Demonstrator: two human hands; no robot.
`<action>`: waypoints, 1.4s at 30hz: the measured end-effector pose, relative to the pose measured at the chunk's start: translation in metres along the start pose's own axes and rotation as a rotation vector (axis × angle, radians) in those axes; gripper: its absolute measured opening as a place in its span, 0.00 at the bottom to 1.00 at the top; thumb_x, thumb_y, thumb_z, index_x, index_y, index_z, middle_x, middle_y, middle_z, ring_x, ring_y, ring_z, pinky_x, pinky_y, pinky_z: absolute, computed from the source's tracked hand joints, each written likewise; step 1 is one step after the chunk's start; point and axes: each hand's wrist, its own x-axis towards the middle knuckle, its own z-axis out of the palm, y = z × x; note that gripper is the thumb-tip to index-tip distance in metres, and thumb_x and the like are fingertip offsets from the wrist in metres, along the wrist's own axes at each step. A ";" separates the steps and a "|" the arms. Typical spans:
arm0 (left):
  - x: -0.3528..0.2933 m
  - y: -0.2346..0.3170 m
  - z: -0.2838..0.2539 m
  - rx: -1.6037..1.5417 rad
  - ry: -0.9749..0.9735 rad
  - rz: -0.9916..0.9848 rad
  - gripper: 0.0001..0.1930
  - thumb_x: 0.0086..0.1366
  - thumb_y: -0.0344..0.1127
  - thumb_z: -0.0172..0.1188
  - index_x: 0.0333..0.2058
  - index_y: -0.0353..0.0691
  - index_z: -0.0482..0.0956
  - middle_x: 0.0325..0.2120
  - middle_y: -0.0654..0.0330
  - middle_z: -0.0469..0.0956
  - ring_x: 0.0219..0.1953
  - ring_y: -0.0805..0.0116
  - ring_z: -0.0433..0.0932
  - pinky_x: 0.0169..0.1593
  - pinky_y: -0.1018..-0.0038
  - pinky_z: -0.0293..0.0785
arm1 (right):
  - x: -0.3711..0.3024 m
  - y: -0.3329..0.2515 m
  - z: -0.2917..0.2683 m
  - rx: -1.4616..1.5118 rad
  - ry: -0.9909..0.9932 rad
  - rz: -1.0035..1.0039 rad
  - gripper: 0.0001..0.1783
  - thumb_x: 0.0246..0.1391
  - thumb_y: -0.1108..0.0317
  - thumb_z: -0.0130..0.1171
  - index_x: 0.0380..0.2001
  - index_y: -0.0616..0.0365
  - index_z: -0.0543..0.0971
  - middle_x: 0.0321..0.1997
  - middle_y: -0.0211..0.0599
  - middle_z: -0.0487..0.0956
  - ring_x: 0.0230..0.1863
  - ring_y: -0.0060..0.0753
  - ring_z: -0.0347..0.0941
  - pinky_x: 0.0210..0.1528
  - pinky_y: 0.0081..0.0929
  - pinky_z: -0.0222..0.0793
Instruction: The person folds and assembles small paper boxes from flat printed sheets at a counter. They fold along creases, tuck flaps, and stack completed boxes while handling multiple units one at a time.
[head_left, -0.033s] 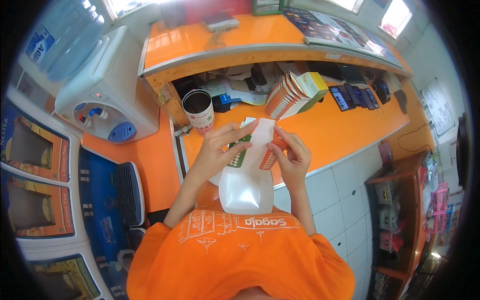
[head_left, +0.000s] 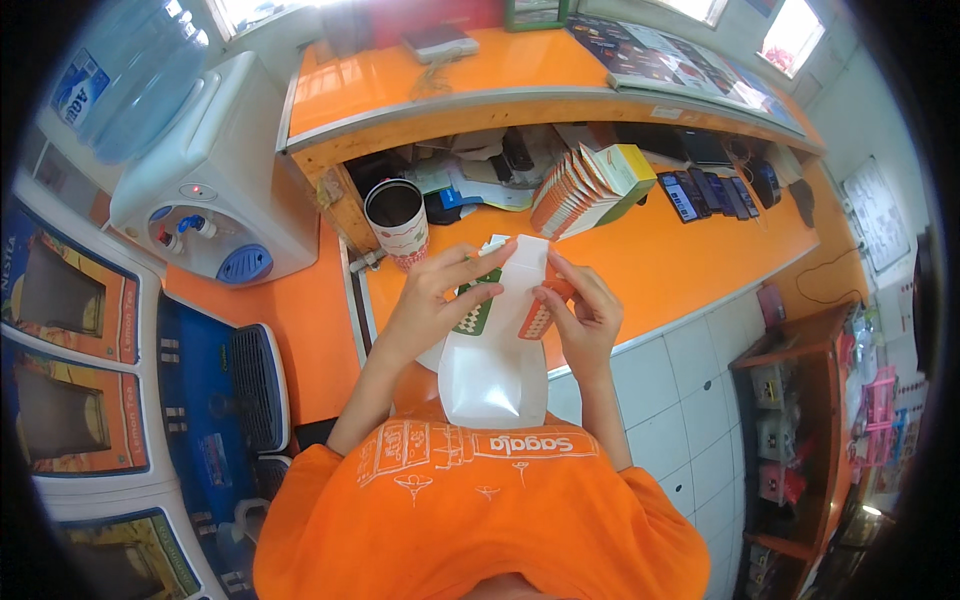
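A paper food carton (head_left: 492, 382) is held up close to my chest, its white glossy inside facing me. Its left side panel is green with a pale pattern, its right one orange. My left hand (head_left: 428, 298) grips the green side, with thumb and fingers near the upper flap. My right hand (head_left: 588, 312) pinches the orange side between thumb and fingers. Both hands hide parts of the carton's far edge. Just beyond my left hand stands a patterned paper cup (head_left: 403, 240), dark inside. A stack of flat folded cartons (head_left: 590, 195) leans on the counter past my right hand.
The orange counter (head_left: 730, 255) lies ahead, with phones (head_left: 712, 192) in a row at the right and papers on its back shelf. A white water dispenser (head_left: 225, 180) stands at the left. Tiled floor (head_left: 650, 400) and an orange shelf unit (head_left: 820, 400) are at the right.
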 end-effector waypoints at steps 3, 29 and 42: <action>0.003 0.003 0.000 -0.125 0.007 -0.119 0.28 0.52 0.26 0.67 0.54 0.46 0.77 0.30 0.62 0.76 0.33 0.77 0.74 0.39 0.78 0.71 | 0.002 -0.004 -0.002 -0.089 -0.039 -0.011 0.24 0.43 0.80 0.66 0.48 0.61 0.79 0.35 0.37 0.80 0.33 0.25 0.75 0.36 0.20 0.69; 0.013 -0.022 0.002 -0.372 0.438 -0.129 0.11 0.55 0.22 0.64 0.39 0.35 0.82 0.45 0.61 0.64 0.45 0.74 0.72 0.46 0.80 0.74 | -0.003 0.004 0.000 0.183 -0.167 0.242 0.35 0.51 0.75 0.62 0.62 0.53 0.63 0.40 0.38 0.80 0.42 0.32 0.79 0.42 0.26 0.74; -0.005 -0.027 0.020 -0.569 0.159 -0.254 0.31 0.67 0.25 0.50 0.67 0.43 0.53 0.62 0.57 0.61 0.50 0.77 0.70 0.52 0.80 0.66 | -0.007 0.014 0.005 -0.175 -0.167 0.070 0.35 0.48 0.79 0.63 0.61 0.57 0.67 0.43 0.41 0.79 0.42 0.28 0.76 0.43 0.26 0.74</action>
